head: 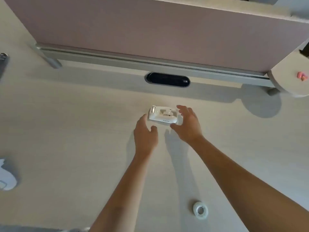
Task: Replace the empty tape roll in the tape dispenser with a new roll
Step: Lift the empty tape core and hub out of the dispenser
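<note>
— So, where do things stand?

— Both hands are reaching for the tape dispenser, which sits on the table just in front of the dark cable slot. The left hand is spread and holding nothing, close to the dispenser's near left corner. The right hand is also loose and unclenched, with fingers curving round the right end; I cannot tell whether they touch it.

— And the new roll?

— The tape roll lies flat on the table well apart from the dispenser, near the right forearm (nothing touches it).

— How should the step in hand go?

— My judgement: steady the base with the left hand and lift the spent core straight out of its cradle with the right, keeping fingers off the cutter at the left end. The dispenser looks light, so it could slide if gripped from one side only.

— Anything unclear?

— The hub area is a pale blur; I cannot make out whether an empty core sits in it. A white object at the left edge is cut off, and a small pink thing on the far right is too small to identify.
</note>
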Action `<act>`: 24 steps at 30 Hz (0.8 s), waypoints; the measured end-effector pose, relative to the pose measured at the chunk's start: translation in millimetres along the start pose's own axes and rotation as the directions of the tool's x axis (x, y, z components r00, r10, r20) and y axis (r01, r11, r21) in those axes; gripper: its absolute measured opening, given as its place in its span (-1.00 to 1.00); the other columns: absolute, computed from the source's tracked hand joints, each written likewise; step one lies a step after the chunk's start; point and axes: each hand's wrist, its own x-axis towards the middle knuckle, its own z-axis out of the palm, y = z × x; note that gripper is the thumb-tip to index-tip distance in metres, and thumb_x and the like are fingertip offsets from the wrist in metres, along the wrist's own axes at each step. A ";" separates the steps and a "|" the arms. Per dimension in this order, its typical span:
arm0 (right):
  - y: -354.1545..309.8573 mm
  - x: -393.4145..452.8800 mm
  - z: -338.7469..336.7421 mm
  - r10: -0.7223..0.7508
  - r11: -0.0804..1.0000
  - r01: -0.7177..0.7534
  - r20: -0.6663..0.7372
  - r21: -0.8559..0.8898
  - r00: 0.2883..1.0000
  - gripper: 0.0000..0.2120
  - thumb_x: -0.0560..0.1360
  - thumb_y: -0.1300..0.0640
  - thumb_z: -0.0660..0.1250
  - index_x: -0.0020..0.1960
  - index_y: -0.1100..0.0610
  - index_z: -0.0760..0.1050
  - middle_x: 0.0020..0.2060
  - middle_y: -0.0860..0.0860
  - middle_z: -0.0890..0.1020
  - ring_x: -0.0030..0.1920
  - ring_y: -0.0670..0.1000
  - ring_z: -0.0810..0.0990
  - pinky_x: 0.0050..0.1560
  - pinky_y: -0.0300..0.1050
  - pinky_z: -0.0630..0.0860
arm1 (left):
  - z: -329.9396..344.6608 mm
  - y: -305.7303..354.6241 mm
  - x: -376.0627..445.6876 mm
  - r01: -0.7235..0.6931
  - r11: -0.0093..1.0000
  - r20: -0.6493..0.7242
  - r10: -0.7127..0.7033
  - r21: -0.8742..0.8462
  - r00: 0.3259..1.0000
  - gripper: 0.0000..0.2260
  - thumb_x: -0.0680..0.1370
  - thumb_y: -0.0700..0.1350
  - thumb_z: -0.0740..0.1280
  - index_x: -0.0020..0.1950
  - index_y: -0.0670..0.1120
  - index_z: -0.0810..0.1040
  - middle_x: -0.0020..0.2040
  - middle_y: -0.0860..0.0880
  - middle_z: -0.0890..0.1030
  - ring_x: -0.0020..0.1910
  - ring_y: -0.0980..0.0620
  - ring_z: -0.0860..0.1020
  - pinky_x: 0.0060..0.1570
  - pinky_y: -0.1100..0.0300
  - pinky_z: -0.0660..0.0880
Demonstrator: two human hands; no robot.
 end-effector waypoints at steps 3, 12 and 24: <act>-1.0 16.5 4.7 -0.087 0.991 0.093 0.063 -0.093 0.994 -0.30 0.43 0.16 0.54 0.51 0.04 0.38 0.38 0.06 0.53 0.38 0.13 0.49 0.27 0.06 0.55 | 9.7 -2.4 17.6 -0.002 1.000 0.040 0.001 0.017 0.999 -0.42 0.57 -0.32 0.21 0.61 -0.08 0.33 0.57 -0.08 0.45 0.55 -0.08 0.40 0.49 -0.02 0.36; 7.8 30.3 15.9 -0.161 0.969 0.169 0.060 -0.181 0.985 -0.43 0.42 0.14 0.55 0.41 0.05 0.50 0.26 0.02 0.63 0.27 0.10 0.54 0.12 -0.14 0.43 | 22.3 -26.6 39.5 -0.065 0.998 0.039 0.065 -0.012 0.997 -0.45 0.54 -0.30 0.19 0.55 -0.07 0.45 0.47 -0.09 0.58 0.48 -0.06 0.51 0.47 -0.06 0.43; 16.5 -51.5 34.7 -0.135 0.976 0.146 0.077 -0.160 0.988 -0.42 0.45 0.14 0.52 0.44 -0.02 0.51 0.28 -0.05 0.65 0.30 0.05 0.56 0.10 -0.18 0.42 | 12.8 -75.9 -33.6 -0.059 0.997 0.008 0.058 0.047 0.998 -0.44 0.58 -0.28 0.22 0.59 -0.02 0.39 0.47 -0.03 0.57 0.45 -0.08 0.51 0.42 -0.07 0.45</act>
